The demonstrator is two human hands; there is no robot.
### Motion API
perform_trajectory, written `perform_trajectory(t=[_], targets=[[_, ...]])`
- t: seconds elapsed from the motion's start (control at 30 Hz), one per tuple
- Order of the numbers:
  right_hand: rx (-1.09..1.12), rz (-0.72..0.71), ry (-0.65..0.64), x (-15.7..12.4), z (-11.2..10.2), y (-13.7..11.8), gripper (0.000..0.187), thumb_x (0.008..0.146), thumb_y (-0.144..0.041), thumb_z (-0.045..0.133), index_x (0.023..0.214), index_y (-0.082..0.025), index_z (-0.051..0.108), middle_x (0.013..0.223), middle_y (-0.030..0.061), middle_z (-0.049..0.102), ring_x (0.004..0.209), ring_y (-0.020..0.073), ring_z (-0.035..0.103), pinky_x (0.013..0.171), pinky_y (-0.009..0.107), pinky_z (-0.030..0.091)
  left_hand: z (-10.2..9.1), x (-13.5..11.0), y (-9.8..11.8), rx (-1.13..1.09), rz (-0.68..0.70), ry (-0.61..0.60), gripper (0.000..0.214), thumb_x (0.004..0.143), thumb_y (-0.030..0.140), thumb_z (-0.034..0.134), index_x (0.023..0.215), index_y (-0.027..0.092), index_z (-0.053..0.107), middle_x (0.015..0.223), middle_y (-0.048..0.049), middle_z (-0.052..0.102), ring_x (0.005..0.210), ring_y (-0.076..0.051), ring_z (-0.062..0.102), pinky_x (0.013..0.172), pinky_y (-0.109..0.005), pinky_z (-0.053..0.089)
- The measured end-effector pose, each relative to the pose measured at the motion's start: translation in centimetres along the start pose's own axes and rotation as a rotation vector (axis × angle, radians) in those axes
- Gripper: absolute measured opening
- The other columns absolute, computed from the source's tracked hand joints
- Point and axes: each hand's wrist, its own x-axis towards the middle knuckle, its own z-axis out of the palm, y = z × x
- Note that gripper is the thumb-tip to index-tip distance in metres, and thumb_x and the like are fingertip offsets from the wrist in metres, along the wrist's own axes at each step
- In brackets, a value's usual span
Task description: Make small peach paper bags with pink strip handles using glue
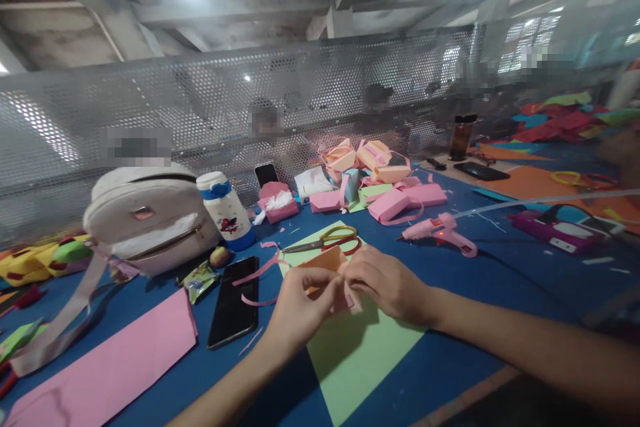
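My left hand (305,307) pinches an orange folded paper piece (324,259) from the left. From the right, my right hand (387,283) presses its fingertips onto the same piece, closed and almost touching the left fingers. A small pink paper bit shows below the fingertips. Underneath lies a light green paper sheet (370,353). Just beyond the hands rest scissors (333,240) with yellow and red handles. Curled pink paper strips (260,267) lie left of the hands. To the right stands a pink glue gun (440,233) with an orange light on it.
Left of me are a black phone (234,303), pink paper sheets (115,360), a snack packet (200,280), a white bottle (225,210) and a pale backpack (150,220). Behind sit pink paper boxes (395,202). A purple power strip (557,230) lies right. A perforated metal screen (215,100) runs behind.
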Motion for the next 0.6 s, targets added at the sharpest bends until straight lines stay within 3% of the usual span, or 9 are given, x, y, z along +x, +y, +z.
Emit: perform_trajectory(t=[0.23,0.4,0.6], targets=[[0.196,0.210,0.083,0.3,-0.4,-0.6,0.015,0.102,-0.030,0.050,0.100,-0.018,0.059,0.090,0.0063,0.067,0.086,0.0190,0.059,0.080,0.032,0.048,-0.1,-0.4,0.8,0.018,0.075,0.053,0.038,0.087,0.038,0.057,0.067,0.012,0.076,0.065,-0.0075,0.072,0.063,-0.018,0.063,0.059,-0.020,0.051],[0.193,0.204,0.147,0.4,-0.3,-0.9,0.012,0.099,-0.027,0.055,0.095,-0.018,0.063,0.084,0.0052,0.069,0.080,0.0184,0.059,0.076,0.032,0.048,0.5,-0.9,0.2,0.034,0.172,0.102,0.031,0.089,0.034,0.058,0.081,0.013,0.079,0.076,-0.0090,0.077,0.071,-0.021,0.072,0.067,-0.024,0.058],[0.155,0.184,0.133,0.5,-0.5,-1.0,0.014,0.100,-0.024,0.052,0.092,-0.017,0.061,0.083,0.0056,0.067,0.079,0.0186,0.057,0.073,0.032,0.047,0.9,-1.1,0.0,-0.025,0.158,0.125,0.026,0.087,0.030,0.061,0.083,0.013,0.080,0.080,-0.0094,0.078,0.073,-0.021,0.073,0.069,-0.024,0.058]])
